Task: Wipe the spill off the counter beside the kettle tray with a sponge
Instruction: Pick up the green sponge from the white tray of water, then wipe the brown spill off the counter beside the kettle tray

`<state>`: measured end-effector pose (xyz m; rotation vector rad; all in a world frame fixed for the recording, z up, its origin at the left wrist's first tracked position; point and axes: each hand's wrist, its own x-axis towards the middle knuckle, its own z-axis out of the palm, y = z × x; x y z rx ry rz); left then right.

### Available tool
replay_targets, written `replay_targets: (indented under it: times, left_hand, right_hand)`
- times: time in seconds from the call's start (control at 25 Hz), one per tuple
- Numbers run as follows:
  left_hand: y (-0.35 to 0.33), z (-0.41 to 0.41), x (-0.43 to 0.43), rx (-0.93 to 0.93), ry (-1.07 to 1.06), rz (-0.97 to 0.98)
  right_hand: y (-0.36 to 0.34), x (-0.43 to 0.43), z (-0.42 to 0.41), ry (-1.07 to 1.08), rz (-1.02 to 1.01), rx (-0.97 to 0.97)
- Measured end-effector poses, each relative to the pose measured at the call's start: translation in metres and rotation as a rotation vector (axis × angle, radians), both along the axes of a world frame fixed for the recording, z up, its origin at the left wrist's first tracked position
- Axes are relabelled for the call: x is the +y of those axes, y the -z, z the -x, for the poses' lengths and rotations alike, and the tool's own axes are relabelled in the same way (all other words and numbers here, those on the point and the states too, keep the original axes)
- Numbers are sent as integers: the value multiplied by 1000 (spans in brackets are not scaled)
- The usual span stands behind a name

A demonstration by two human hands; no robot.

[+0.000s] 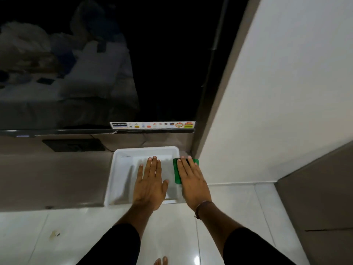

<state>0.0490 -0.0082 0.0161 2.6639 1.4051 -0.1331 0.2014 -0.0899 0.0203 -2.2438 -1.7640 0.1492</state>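
On a smooth grey-brown counter [53, 176] sits a shallow white plastic tray [118, 180], rectangular with rounded corners. The left hand [150, 185] lies flat, palm down inside the tray, fingers straight and slightly spread. Just right of it, the right hand [191, 180] presses flat on a green sponge [177, 173] lying between the tray's right rim and the white wall [277, 92].

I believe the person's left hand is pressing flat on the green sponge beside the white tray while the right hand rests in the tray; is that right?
Not quite: the hands are swapped. The head view shows the right hand pressing flat on the green sponge beside the white tray, while the left hand rests in the tray.
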Motion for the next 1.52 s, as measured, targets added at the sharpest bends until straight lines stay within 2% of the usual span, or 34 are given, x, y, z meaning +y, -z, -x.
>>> replay_targets:
  times: [0.48,0.92,1.32,1.52]
  left_hand:
    - [-67,-281,-250,-102,523,-93]
    - [-86,-539,-469,-197,1095,-41]
    - [-82,-813,-595,-245,1425,76]
    - [-66,-912,-623,-192,1504,111]
  right_hand:
    - [-56,-323,-238,560,-116,-144]
    - [-77,-584,-403,1099,-11,-158]
    - [-75,-712,-568,1505,-36,-108]
    - [-63,-738,-620,1581,44,-4]
